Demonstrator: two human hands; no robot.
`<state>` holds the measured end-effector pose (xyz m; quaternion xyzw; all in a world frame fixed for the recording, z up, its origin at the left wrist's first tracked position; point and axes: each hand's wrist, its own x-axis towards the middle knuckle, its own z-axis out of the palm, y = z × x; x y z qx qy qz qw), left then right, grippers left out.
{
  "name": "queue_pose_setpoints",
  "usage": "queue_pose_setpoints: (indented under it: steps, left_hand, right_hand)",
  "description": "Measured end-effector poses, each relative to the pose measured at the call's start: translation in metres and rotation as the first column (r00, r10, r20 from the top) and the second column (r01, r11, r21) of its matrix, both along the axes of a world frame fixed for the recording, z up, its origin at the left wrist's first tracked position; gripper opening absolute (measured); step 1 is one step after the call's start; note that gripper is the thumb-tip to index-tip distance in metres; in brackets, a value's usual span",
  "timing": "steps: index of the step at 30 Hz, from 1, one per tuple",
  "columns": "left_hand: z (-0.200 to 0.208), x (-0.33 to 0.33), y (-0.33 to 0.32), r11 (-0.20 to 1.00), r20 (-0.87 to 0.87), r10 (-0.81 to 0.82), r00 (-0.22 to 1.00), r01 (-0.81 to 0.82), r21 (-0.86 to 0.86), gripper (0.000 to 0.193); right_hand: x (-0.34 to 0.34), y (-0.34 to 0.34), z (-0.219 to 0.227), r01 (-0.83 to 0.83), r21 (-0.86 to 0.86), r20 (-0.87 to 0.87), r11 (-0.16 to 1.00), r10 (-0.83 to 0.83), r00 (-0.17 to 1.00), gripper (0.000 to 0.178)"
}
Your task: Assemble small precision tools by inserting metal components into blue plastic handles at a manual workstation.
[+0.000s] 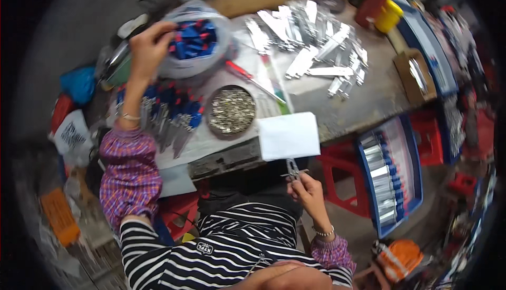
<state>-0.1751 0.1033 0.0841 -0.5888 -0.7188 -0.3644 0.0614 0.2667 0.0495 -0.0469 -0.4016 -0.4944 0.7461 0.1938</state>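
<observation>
My left hand (149, 47) hangs over the near-left rim of a white bucket (192, 69) holding blue and red plastic pieces (195, 40). Its fingers are pinched together; whatever they grip, if anything, does not show. Low at the table's front edge, my right hand (307, 189) is closed round a small silvery metal piece (292, 168) with a thin crosspiece. Just beyond that piece lies a white card or pad (289, 136) over the table edge. A round dish of small metal parts (232, 110) sits between the hands. Blue-handled metal tools (174, 113) lie beside my left forearm.
Loose flat metal pieces (316, 42) are heaped at the back right of the table (363, 95). A red-handled screwdriver (247, 76) lies beyond the dish. To the right, a blue tray (387, 177) of blue-and-silver tools rests by a red stool (342, 179). A cardboard box (414, 76) stands at the right edge.
</observation>
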Motion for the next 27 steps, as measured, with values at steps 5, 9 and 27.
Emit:
queue_pose_setpoints:
  steps: [5,9,27]
  left_hand:
    - [0.004,0.000,0.005,0.988,-0.059,0.019,0.998,-0.010,0.156,0.016]
    - [0.009,0.009,0.013,0.954,-0.019,0.078,0.997,-0.069,0.291,0.016]
    - [-0.063,0.194,-0.039,0.745,0.900,-0.133,0.416,0.641,-0.186,0.010]
  right_hand:
    - [-0.003,-0.002,-0.006,0.013,-0.020,-0.014,1.000,-0.013,1.000,0.017]
    - [0.002,-0.002,-0.007,0.026,-0.064,-0.033,0.998,-0.029,0.999,0.018]
    - [-0.015,-0.002,0.015,0.029,-0.157,-0.350,0.987,-0.083,0.933,0.018]
